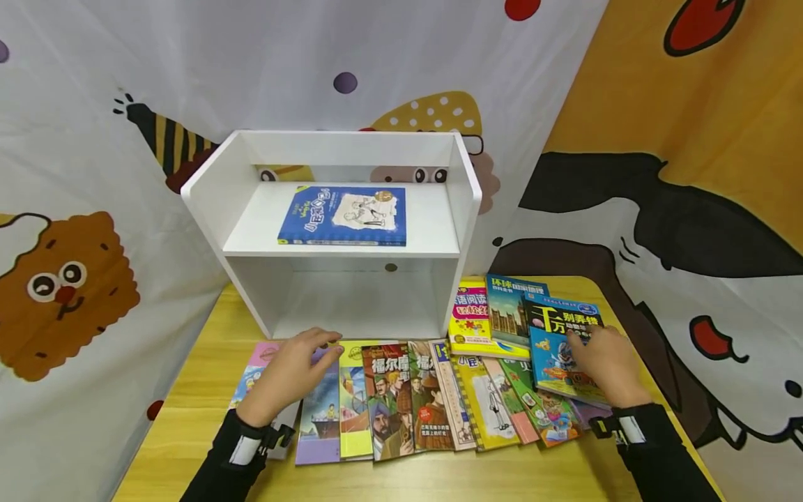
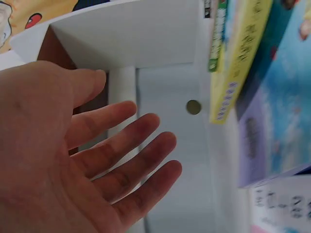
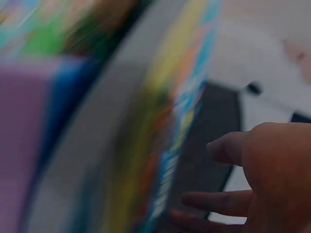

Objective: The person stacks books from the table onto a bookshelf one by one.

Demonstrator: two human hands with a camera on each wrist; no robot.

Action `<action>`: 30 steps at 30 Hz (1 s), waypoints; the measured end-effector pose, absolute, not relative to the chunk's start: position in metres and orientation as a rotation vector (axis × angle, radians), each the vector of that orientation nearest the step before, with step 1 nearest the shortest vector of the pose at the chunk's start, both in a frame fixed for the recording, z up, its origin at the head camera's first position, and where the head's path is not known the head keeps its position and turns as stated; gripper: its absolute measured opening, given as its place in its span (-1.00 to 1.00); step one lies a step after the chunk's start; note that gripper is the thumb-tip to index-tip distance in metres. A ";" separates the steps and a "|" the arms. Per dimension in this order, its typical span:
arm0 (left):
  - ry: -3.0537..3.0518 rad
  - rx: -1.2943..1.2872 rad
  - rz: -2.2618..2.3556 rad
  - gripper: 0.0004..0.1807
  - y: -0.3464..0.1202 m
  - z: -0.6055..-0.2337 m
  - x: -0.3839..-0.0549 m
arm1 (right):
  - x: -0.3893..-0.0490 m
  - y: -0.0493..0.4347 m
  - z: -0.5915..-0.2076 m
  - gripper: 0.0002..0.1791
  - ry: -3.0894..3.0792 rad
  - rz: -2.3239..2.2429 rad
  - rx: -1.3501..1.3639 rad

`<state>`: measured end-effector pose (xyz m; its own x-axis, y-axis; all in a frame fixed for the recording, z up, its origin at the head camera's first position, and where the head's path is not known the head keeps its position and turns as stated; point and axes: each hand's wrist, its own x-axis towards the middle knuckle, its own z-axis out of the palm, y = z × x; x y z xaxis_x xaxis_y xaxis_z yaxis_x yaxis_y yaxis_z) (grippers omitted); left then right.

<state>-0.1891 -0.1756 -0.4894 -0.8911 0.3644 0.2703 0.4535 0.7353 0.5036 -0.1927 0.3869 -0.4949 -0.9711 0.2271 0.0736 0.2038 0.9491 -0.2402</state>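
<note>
My left hand [image 1: 291, 373] hovers over the left end of a row of books, fingers extended and holding nothing. In the left wrist view, that hand [image 2: 97, 141] has its fingers spread in front of the white shelf. My right hand [image 1: 608, 362] is at the right side of a blue book [image 1: 558, 348] with yellow lettering on its cover. In the right wrist view, the right hand's thumb and fingers [image 3: 223, 201] are extended beside a blurred book edge [image 3: 180, 116]; whether they touch it I cannot tell. Another blue book [image 1: 351, 216] lies flat on the upper shelf.
A white two-tier bookshelf [image 1: 341, 254] stands at the back of the wooden table [image 1: 182, 411]. Several overlapping books, including a brown comic-style one [image 1: 389, 404], fan out before it. A yellow-and-pink book [image 1: 470, 317] lies to its right. A printed cloth [image 1: 188, 63] hangs behind.
</note>
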 end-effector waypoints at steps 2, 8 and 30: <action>-2.795 -0.668 -0.879 -0.66 -0.175 -0.495 -0.189 | -0.194 0.404 -0.507 -0.06 -3.063 0.345 -0.468; -2.790 -0.643 -0.886 -0.68 -0.175 -0.506 -0.189 | -0.195 0.434 -0.527 0.17 -3.203 0.439 -0.738; -2.729 -0.635 -0.906 -0.74 -0.174 -0.503 -0.188 | -0.197 0.440 -0.526 0.03 -2.842 1.099 -0.871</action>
<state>-0.1884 -0.1735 -0.5030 -0.8884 0.3357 0.3131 0.4563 0.7204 0.5224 -0.1966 0.4405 -0.5256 -0.8485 0.4833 -0.2154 0.5026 0.6086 -0.6140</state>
